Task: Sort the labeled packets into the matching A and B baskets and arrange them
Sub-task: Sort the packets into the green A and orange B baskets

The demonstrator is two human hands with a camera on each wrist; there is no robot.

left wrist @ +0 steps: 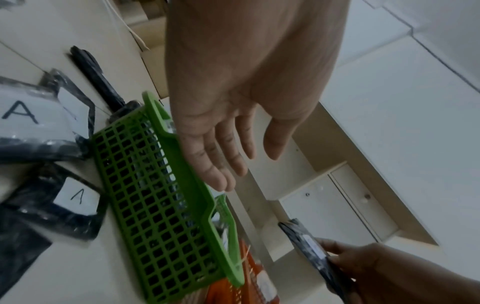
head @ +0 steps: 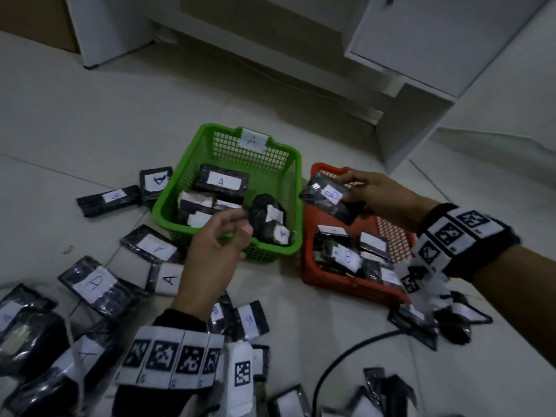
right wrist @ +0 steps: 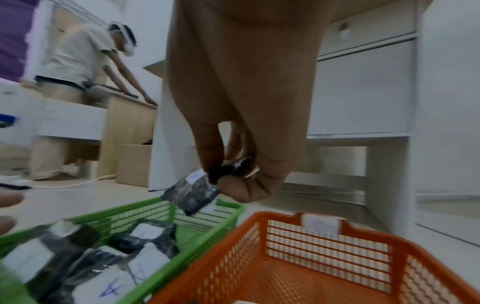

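The green basket (head: 186, 164) labelled A holds several black packets with white labels. My left hand (head: 243, 222) hovers over its near edge, fingers straight and empty in the left wrist view (left wrist: 246, 170). A rolled packet (head: 267, 215) lies in the basket just beyond the fingertips. My right hand (head: 346, 189) pinches a black packet marked B (head: 329, 200) between thumb and fingers. It hangs above the far left corner of the orange basket (head: 310, 224), which holds several packets. The right wrist view shows the same pinch (right wrist: 221, 176) on the packet (right wrist: 192, 193), above both baskets' rims.
Many loose labelled packets lie on the floor left of the green basket (head: 96, 284) and along the near edge. A black cable (head: 340, 359) curls on the floor at the bottom right. White cabinets (head: 421, 40) stand behind the baskets. Another person (right wrist: 78, 61) stands at a far counter.
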